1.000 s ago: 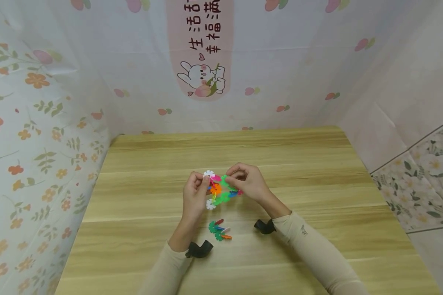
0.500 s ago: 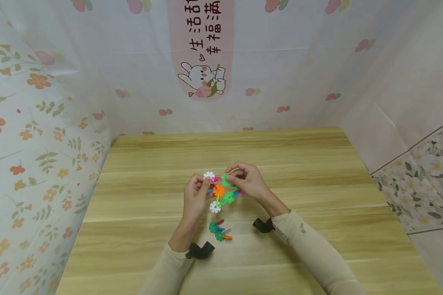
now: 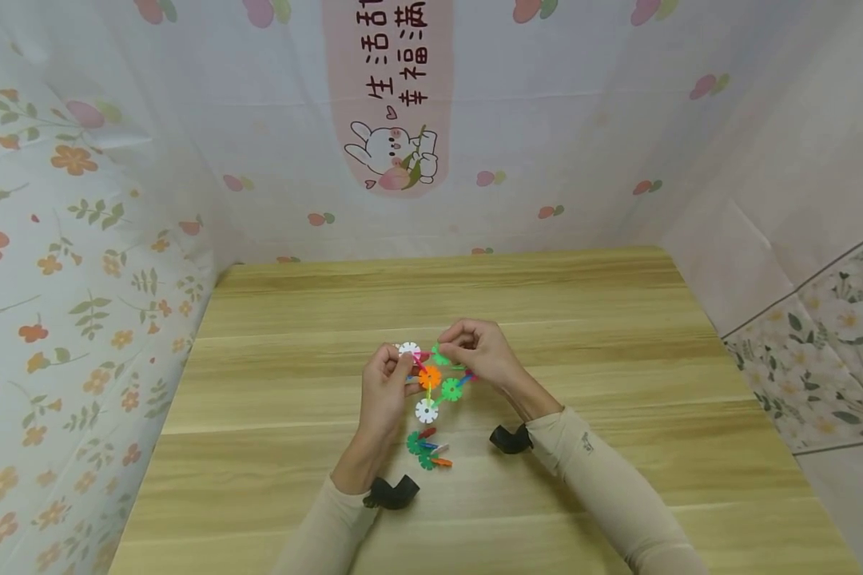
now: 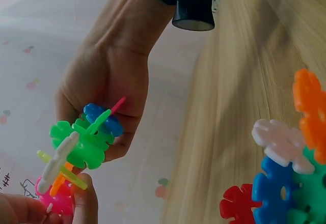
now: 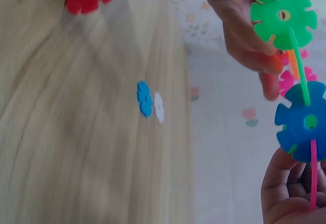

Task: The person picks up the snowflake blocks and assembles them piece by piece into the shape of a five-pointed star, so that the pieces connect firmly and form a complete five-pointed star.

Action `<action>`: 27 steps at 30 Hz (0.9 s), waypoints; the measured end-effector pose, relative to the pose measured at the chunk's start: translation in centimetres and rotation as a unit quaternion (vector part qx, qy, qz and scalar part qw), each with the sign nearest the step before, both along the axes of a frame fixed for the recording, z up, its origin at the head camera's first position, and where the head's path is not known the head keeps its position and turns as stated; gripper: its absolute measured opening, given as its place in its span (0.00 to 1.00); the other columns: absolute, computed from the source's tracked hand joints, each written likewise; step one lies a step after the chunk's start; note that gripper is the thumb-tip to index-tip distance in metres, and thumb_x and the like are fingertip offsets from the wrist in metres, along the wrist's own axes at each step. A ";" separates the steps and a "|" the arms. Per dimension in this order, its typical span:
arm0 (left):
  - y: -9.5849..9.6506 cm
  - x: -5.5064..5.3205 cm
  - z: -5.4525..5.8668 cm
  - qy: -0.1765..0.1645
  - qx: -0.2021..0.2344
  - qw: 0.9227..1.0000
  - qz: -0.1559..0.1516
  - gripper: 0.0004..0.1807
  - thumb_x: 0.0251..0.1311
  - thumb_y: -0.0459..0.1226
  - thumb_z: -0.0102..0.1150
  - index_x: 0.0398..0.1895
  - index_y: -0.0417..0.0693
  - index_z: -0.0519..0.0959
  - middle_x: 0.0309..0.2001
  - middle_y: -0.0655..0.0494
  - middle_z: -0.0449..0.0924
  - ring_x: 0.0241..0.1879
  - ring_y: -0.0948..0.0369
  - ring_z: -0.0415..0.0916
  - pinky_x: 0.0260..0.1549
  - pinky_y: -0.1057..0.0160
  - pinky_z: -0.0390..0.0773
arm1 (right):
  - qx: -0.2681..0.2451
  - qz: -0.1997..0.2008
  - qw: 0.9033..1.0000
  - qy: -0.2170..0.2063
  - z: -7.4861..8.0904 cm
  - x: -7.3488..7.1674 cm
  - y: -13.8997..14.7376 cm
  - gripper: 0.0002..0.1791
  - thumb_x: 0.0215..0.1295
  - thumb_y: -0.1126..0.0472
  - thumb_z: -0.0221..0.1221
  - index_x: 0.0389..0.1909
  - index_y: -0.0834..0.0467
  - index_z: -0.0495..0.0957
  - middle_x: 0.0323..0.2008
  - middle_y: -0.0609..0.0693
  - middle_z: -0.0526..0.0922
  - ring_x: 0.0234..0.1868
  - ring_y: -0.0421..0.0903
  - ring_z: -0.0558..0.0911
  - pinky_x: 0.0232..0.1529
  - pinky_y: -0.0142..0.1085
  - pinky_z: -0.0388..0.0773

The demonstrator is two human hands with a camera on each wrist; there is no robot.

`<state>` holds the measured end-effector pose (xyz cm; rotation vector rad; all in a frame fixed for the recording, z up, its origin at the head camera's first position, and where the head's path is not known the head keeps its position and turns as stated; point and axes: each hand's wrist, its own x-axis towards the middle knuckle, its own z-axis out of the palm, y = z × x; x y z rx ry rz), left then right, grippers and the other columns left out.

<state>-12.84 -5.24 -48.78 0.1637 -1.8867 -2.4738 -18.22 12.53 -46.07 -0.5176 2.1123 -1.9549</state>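
A chain of interlocking snowflake discs [image 3: 429, 377] is held up between both hands above the table. My left hand [image 3: 387, 382] grips its left end, thumb and fingers at a white disc [image 3: 409, 351]; the left wrist view shows them around a pink disc [image 4: 57, 199]. With thumb and fingers my right hand [image 3: 485, 351] pinches a green disc [image 3: 442, 355] at the upper right end. A white disc [image 3: 427, 411] forms the chain's near corner, and another green disc [image 3: 451, 390] sits beside it. The right wrist view shows a blue disc [image 5: 300, 112] slotted to a green one.
On the wooden table [image 3: 582, 311], nearer the body, lies a second joined cluster with green discs [image 3: 415, 442], a red and an orange piece [image 3: 442, 462]. A loose blue disc [image 5: 144, 99] and a white one [image 5: 159, 107] lie on the tabletop. Printed cloth [image 3: 546, 160] hangs behind.
The left hand has shifted slightly right and toward the body. The chain has tilted so its discs face the head camera more, its white near corner moving right and closer. The right hand stays about put.
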 end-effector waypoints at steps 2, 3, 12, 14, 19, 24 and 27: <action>-0.1 0.1 -0.1 -0.003 -0.005 1.000 -0.002 0.11 0.66 0.36 0.52 0.30 0.38 0.66 0.35 0.42 0.75 0.33 0.52 0.77 0.30 0.51 0.81 | -0.001 0.001 1.000 -0.006 -0.7 -0.3 -0.1 0.06 0.58 0.67 0.63 0.34 0.66 0.79 0.25 0.59 0.80 0.19 0.43 0.71 0.19 0.30 0.67; -0.1 0.1 -0.1 -0.004 -0.007 1.000 -0.005 0.11 0.66 0.36 0.52 0.30 0.38 0.66 0.35 0.42 0.75 0.33 0.52 0.77 0.31 0.51 0.81 | 0.000 -0.002 1.000 -0.011 -1.1 -0.4 -0.1 0.06 0.58 0.66 0.63 0.34 0.65 0.79 0.24 0.59 0.80 0.19 0.43 0.71 0.18 0.29 0.67; 0.0 0.2 0.2 0.010 -0.050 0.999 -0.009 0.12 0.66 0.36 0.52 0.33 0.34 0.68 0.36 0.39 0.76 0.36 0.50 0.77 0.35 0.50 0.81 | 0.025 -0.024 0.999 -0.035 -2.0 -0.5 0.1 0.05 0.59 0.63 0.63 0.34 0.60 0.78 0.25 0.56 0.83 0.19 0.43 0.72 0.18 0.30 0.70; 0.0 0.2 0.2 0.017 -0.064 0.998 -0.012 0.12 0.66 0.37 0.52 0.34 0.34 0.68 0.36 0.39 0.77 0.37 0.49 0.78 0.35 0.52 0.81 | 0.039 -0.025 0.998 -0.030 -1.9 -0.4 0.1 0.05 0.60 0.63 0.62 0.35 0.59 0.78 0.26 0.54 0.83 0.19 0.44 0.73 0.19 0.30 0.71; -0.2 0.0 0.5 0.023 -0.094 0.995 -0.022 0.12 0.66 0.40 0.52 0.33 0.38 0.69 0.35 0.43 0.78 0.36 0.52 0.79 0.35 0.56 0.81 | 0.045 -0.020 0.999 -0.022 -1.4 -0.2 0.0 0.06 0.61 0.64 0.60 0.38 0.58 0.76 0.25 0.55 0.83 0.20 0.48 0.75 0.21 0.33 0.74; -0.5 -0.6 0.9 0.006 -0.087 0.996 -0.036 0.11 0.67 0.42 0.50 0.40 0.42 0.67 0.33 0.45 0.77 0.32 0.54 0.78 0.34 0.53 0.81 | 0.052 -0.009 0.999 -0.013 -1.0 -0.3 -0.2 0.07 0.61 0.59 0.61 0.38 0.56 0.75 0.27 0.53 0.84 0.25 0.53 0.80 0.27 0.39 0.79; -0.7 -0.8 1.0 -0.010 -0.099 0.993 -0.056 0.18 0.64 0.44 0.55 0.49 0.44 0.65 0.33 0.46 0.77 0.28 0.56 0.76 0.31 0.56 0.81 | 0.061 0.012 0.998 -0.004 -1.1 -0.4 -0.4 0.09 0.61 0.56 0.62 0.37 0.56 0.76 0.26 0.52 0.84 0.25 0.53 0.80 0.27 0.39 0.79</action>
